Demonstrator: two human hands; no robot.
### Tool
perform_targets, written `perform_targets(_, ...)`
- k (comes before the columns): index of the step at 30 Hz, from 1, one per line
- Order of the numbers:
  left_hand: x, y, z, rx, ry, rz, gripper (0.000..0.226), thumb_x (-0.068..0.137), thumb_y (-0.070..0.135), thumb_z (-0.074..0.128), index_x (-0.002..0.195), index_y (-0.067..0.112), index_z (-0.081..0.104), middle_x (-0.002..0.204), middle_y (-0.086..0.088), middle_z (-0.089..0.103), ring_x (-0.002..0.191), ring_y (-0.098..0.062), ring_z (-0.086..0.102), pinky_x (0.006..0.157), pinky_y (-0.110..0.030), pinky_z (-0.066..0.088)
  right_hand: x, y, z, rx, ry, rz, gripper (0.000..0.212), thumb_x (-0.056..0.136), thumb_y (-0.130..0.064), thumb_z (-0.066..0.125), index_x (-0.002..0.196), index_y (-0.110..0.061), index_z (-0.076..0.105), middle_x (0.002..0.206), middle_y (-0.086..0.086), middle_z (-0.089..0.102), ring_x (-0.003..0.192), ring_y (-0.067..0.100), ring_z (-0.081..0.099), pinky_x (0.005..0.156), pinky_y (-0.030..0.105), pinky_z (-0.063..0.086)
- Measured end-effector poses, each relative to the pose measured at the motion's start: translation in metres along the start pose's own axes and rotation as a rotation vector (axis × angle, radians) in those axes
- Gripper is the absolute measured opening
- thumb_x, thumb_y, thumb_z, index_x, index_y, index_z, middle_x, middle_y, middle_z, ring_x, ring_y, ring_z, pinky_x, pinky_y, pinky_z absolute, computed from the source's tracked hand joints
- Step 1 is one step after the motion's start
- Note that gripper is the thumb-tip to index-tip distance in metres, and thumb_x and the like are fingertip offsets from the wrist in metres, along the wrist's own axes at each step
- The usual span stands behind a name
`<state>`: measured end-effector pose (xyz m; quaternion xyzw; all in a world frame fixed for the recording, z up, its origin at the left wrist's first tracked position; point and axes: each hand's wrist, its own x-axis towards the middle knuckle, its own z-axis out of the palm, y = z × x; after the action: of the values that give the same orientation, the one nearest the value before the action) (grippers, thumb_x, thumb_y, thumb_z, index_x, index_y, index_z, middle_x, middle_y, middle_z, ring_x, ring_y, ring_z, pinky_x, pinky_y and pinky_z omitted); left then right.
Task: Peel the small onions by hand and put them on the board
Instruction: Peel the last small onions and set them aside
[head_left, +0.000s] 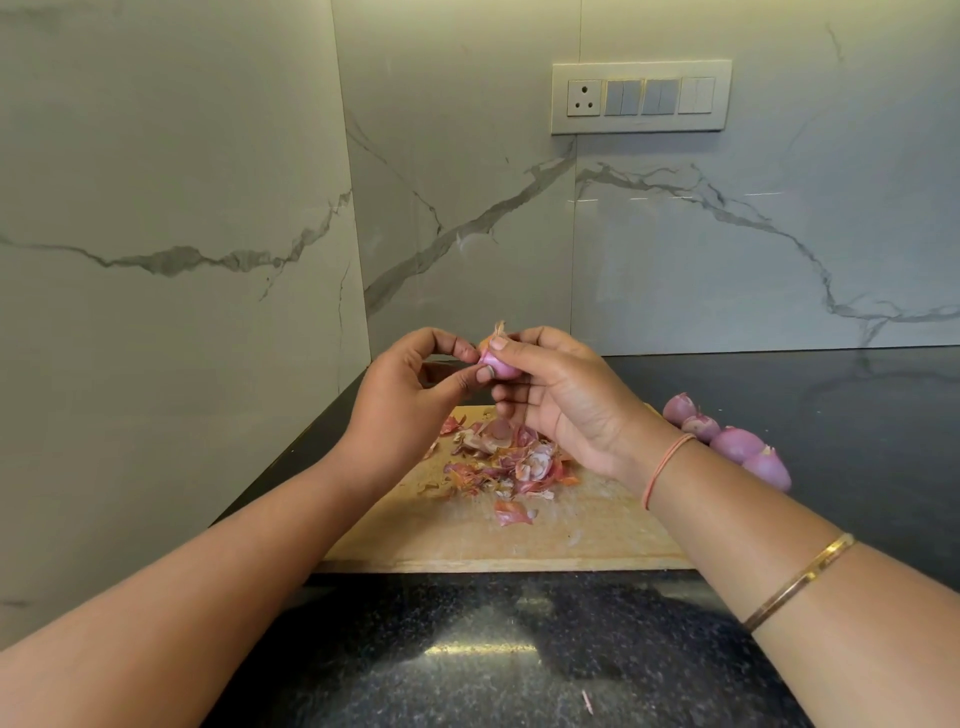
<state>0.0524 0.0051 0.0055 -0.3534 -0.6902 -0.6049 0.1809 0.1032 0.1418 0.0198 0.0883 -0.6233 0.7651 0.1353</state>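
Both hands meet above the pale wooden chopping board (519, 540), right hand (566, 400) gripping a small pink half-peeled onion (497, 364), left hand (410, 395) pinching its tip, over papery reddish peels (509, 462), four purple peeled onions (737, 444) lying on the black speckled bench (519, 649) beside the board's right edge.

A home kitchen corner: a dark speckled stone countertop (519, 649) meets walls of white marble-veined tile (182, 208), where a switch panel (641, 97) with a three-pin socket (584, 97) is mounted. A scuffed wooden chopping board (467, 540) on the counter holds a heap of papery onion skins (504, 462), with a row of small purple onions (727, 436) at its right side.
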Motion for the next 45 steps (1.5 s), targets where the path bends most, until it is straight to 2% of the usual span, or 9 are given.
perform_targets(8, 0.001, -0.003, -0.001, -0.032, -0.034, -0.058, 0.008, 0.087, 0.012, 0.061, 0.082, 0.018, 0.062, 0.103, -0.011, 0.066, 0.092, -0.023, 0.067, 0.085, -0.035, 0.055, 0.000, 0.000, -0.002, 0.008, -0.012, -0.034, 0.021, 0.087, -0.004, 0.063, 0.106, -0.005, 0.055, 0.075, 0.009, 0.063, 0.063, 0.013, 0.059, 0.059, 0.022, 0.052)
perform_targets(13, 0.002, 0.001, -0.002, -0.015, 0.058, -0.091, 0.009, 0.093, 0.016, 0.055, 0.085, 0.021, 0.057, 0.105, -0.004, 0.065, 0.085, -0.008, 0.064, 0.076, -0.021, 0.055, 0.002, -0.001, -0.004, -0.073, -0.002, -0.030, 0.017, 0.088, -0.003, 0.061, 0.105, -0.006, 0.059, 0.085, 0.014, 0.061, 0.065, 0.013, 0.055, 0.058, 0.019, 0.048)
perform_targets(16, 0.005, 0.001, -0.007, 0.006, 0.143, -0.139, 0.007, 0.094, 0.020, 0.053, 0.087, 0.021, 0.056, 0.092, 0.002, 0.064, 0.073, -0.002, 0.063, 0.077, -0.033, 0.057, 0.002, 0.001, -0.004, -0.133, -0.009, -0.016, 0.017, 0.088, -0.001, 0.060, 0.102, -0.010, 0.062, 0.085, 0.012, 0.059, 0.064, 0.011, 0.052, 0.058, 0.020, 0.045)
perform_targets(21, 0.007, -0.001, -0.006, 0.018, 0.219, -0.207, 0.012, 0.096, 0.015, 0.051, 0.085, 0.020, 0.052, 0.089, 0.001, 0.061, 0.077, -0.010, 0.064, 0.071, -0.023, 0.055, 0.000, 0.001, -0.001, -0.155, -0.049, 0.014, 0.021, 0.092, -0.004, 0.057, 0.112, -0.009, 0.062, 0.090, 0.011, 0.060, 0.064, 0.010, 0.050, 0.057, 0.023, 0.041)
perform_targets(25, 0.011, -0.005, -0.011, 0.003, 0.290, -0.317, 0.004, 0.097, 0.015, 0.050, 0.095, 0.016, 0.053, 0.087, 0.000, 0.062, 0.076, -0.013, 0.065, 0.078, -0.034, 0.055, -0.002, -0.002, -0.001, -0.081, -0.098, 0.053, 0.016, 0.094, -0.005, 0.052, 0.108, -0.009, 0.058, 0.083, 0.013, 0.061, 0.058, 0.014, 0.058, 0.056, 0.027, 0.048)
perform_targets(32, 0.006, -0.004, -0.012, 0.119, 0.148, -0.237, 0.018, 0.091, 0.006, 0.056, 0.082, 0.021, 0.059, 0.084, -0.001, 0.062, 0.075, -0.019, 0.061, 0.077, -0.040, 0.055, -0.001, -0.004, -0.004, 0.011, -0.117, 0.021, 0.017, 0.091, 0.003, 0.051, 0.107, -0.002, 0.058, 0.077, 0.015, 0.062, 0.062, 0.017, 0.062, 0.058, 0.024, 0.053)
perform_targets(36, 0.003, 0.001, -0.010, 0.175, 0.069, -0.177, 0.023, 0.090, 0.006, 0.053, 0.083, 0.026, 0.062, 0.086, 0.007, 0.064, 0.075, -0.016, 0.059, 0.067, -0.030, 0.050, 0.000, -0.003, -0.005, 0.039, -0.113, -0.009, 0.022, 0.089, 0.010, 0.049, 0.107, 0.001, 0.059, 0.077, 0.015, 0.064, 0.062, 0.015, 0.062, 0.058, 0.023, 0.053)
perform_targets(40, 0.002, 0.004, -0.011, 0.106, -0.007, -0.065, 0.021, 0.087, 0.020, 0.063, 0.102, 0.030, 0.053, 0.106, 0.010, 0.060, 0.097, -0.008, 0.061, 0.084, -0.027, 0.052, 0.001, -0.002, -0.006, 0.007, -0.063, -0.023, 0.017, 0.091, -0.006, 0.057, 0.106, 0.000, 0.062, 0.083, 0.011, 0.063, 0.063, 0.014, 0.059, 0.054, 0.022, 0.050)
perform_targets(45, -0.002, 0.008, -0.009, 0.100, -0.124, 0.163, 0.034, 0.082, 0.013, 0.070, 0.098, 0.035, 0.051, 0.107, 0.012, 0.061, 0.096, -0.001, 0.064, 0.078, -0.020, 0.054, -0.001, -0.002, -0.005, -0.026, -0.046, -0.015, 0.011, 0.087, -0.015, 0.063, 0.088, -0.005, 0.061, 0.073, 0.009, 0.063, 0.064, 0.016, 0.057, 0.055, 0.023, 0.051)
